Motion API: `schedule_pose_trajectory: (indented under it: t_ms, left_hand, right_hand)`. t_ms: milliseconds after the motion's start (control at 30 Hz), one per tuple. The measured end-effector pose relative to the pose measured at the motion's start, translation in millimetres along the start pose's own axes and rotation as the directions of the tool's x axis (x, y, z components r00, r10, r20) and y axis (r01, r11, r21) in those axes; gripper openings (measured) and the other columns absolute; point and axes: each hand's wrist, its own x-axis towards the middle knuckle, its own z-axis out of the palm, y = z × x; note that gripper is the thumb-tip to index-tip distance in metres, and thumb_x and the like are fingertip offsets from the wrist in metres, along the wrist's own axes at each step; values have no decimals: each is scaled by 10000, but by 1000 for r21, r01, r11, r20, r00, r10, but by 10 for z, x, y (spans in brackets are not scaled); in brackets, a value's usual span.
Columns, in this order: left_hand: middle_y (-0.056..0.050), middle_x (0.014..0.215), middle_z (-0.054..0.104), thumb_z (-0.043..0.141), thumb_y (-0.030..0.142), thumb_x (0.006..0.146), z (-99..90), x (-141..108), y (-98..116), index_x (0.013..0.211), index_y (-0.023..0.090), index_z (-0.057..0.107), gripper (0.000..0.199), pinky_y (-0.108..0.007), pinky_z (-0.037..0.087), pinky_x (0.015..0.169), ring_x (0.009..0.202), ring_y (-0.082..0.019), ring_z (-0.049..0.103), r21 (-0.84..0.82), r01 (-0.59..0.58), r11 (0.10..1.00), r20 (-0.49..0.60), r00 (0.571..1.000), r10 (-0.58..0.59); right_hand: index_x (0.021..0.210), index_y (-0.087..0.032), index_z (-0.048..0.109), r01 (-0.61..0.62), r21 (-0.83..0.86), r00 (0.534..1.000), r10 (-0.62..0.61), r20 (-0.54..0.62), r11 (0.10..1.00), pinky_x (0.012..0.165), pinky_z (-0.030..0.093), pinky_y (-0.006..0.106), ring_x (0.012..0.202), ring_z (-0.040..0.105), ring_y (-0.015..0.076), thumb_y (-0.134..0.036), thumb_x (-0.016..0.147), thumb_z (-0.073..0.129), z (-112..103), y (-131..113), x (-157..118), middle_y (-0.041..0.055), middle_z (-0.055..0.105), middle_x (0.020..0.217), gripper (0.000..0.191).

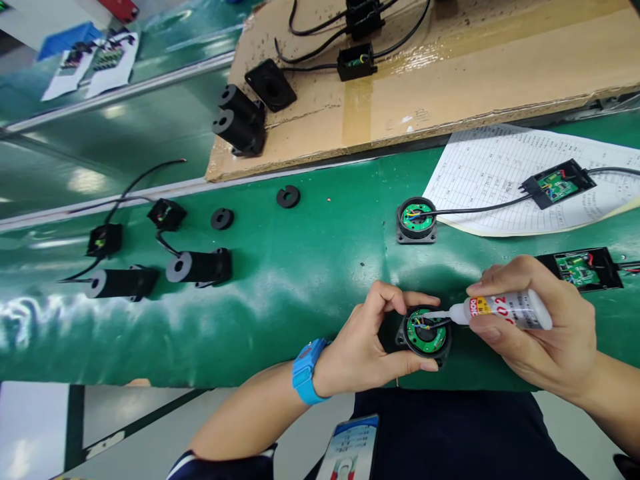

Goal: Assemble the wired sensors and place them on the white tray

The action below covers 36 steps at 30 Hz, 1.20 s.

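My left hand (367, 340), with a blue strap (306, 371) on its wrist, grips a round black housing (443, 351) by its edges. Inside the housing shows a green ring-shaped circuit board (431, 341) with thin coloured wires. My right hand (555, 333) is closed around a white glue bottle (515, 308) with red and yellow print. The bottle lies almost level, its narrow nozzle pointing left over the board; whether the tip touches cannot be made out. A black cable runs from the housing toward an open black box (583, 268) with a green board, partly behind my right hand.
A similar housing (417, 219) is wired to another open box (560, 183) on a printed sheet (480, 160). Black cylinders (200, 267) and rings (288, 197) stand left. Cardboard (310, 140) with more parts lies behind. A phone (350, 447) rests on my lap.
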Motion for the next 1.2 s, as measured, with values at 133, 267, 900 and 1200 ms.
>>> schedule_pose_trajectory:
  t_ms: [133, 267, 900, 1200]
  left_hand:
    - [-91, 1300, 709, 908, 267, 766, 4, 10, 9, 1024, 273, 375, 593, -376, 557, 940, 1121, -239, 713, 14, -5, 1000, -8, 1000, 5]
    - [-109, 1296, 707, 902, 288, 774, -1, 23, 2, 1014, 269, 363, 591, -388, 573, 905, 1090, -253, 726, 22, -4, 1000, 9, 1000, 4]
    - [-103, 1269, 719, 879, 321, 804, -16, -34, -52, 1024, 277, 368, 558, -374, 557, 906, 1145, -258, 710, 210, -58, 976, -20, 998, 64]
    - [-110, 1265, 598, 635, 679, 901, -295, 105, -135, 1253, 280, 473, 556, -461, 517, 1025, 1174, -279, 629, 253, -52, 966, -212, 971, 108]
  right_hand:
    - [976, -251, 597, 30, 2, 999, -30, 22, 1000, 430, 462, 208, 492, 582, 84, -476, 950, 668, -5, -5, -13, -56, 595, 683, 238]
    - [973, -242, 580, 48, 22, 998, -49, 44, 999, 433, 462, 189, 493, 590, 73, -486, 963, 650, -9, -9, -13, -63, 595, 673, 254]
    - [811, -238, 644, -226, 330, 946, 288, -152, 917, 455, 353, 242, 504, 439, 97, -401, 936, 687, 57, 138, 17, -38, 530, 610, 210]
    - [674, -194, 493, -337, 801, 742, 663, -97, 495, 426, 278, 170, 486, 327, 38, -601, 768, 803, 123, 183, 169, -65, 485, 627, 521]
